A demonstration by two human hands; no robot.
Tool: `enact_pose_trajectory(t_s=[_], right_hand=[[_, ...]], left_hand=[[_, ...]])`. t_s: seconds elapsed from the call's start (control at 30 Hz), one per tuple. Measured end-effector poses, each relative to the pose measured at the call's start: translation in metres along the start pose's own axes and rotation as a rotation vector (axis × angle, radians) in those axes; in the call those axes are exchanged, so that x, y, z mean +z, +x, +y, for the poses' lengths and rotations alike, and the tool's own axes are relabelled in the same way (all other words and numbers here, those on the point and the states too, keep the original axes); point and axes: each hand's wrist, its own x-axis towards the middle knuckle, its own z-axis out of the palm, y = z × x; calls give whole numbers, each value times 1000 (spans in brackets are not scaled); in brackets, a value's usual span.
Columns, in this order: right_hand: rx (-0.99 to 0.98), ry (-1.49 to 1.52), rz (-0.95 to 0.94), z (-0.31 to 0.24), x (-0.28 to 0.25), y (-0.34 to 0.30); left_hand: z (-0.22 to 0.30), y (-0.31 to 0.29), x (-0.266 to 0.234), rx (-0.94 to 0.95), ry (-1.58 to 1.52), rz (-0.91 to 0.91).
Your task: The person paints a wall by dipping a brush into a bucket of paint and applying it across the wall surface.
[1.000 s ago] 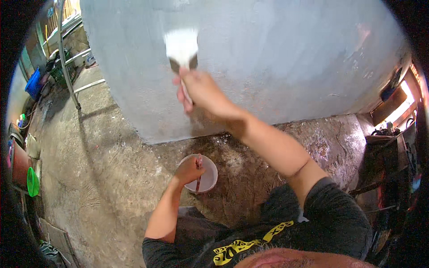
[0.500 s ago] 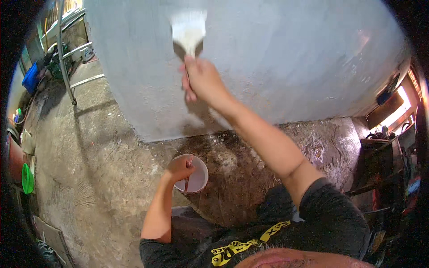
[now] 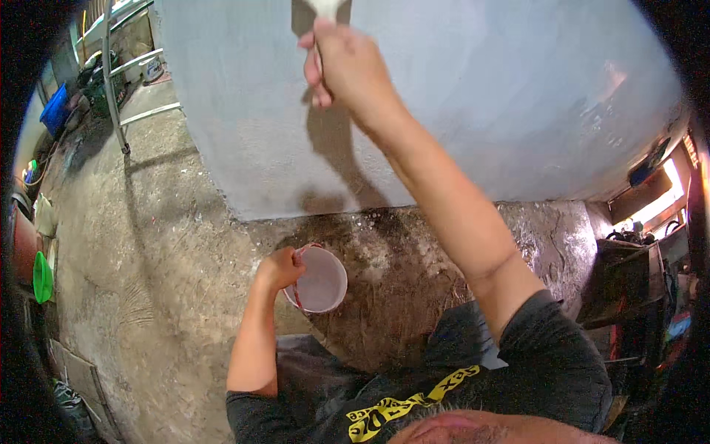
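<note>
My right hand [image 3: 346,68] is closed around the handle of a wide paintbrush [image 3: 325,7] and reaches up in front of the grey wall [image 3: 488,111]. The brush's bristles lie beyond the upper edge of the picture, so their contact with the wall is hidden. Lower down, my left hand [image 3: 281,268] grips the thin reddish handle of a white bucket [image 3: 342,285]. Pale, whitish liquid shows inside the bucket. The hand sits at the bucket's left rim, with the handle upright there.
A metal ladder [image 3: 112,89] stands at the far left, near a blue container [image 3: 53,109]. A green basin [image 3: 42,277] is at the left edge. Wooden furniture or boards [image 3: 629,274] stand at the right. The concrete floor [image 3: 163,296] is rough and stained beneath the wall.
My right hand has moved upward with the paintbrush, taking its bristles out of the picture. My left hand has shifted slightly left and up, to the bucket's rim, still gripping the handle.
</note>
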Motion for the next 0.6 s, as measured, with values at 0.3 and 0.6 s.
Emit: enact_pose_trajectory(t_s=[0.3, 0.6], right_hand=[[816, -35, -194, 133, 16, -141], [282, -760, -595, 107, -54, -206]], left_hand=[[-35, 8, 24, -56, 53, 48], [-63, 22, 8, -150, 46, -64]])
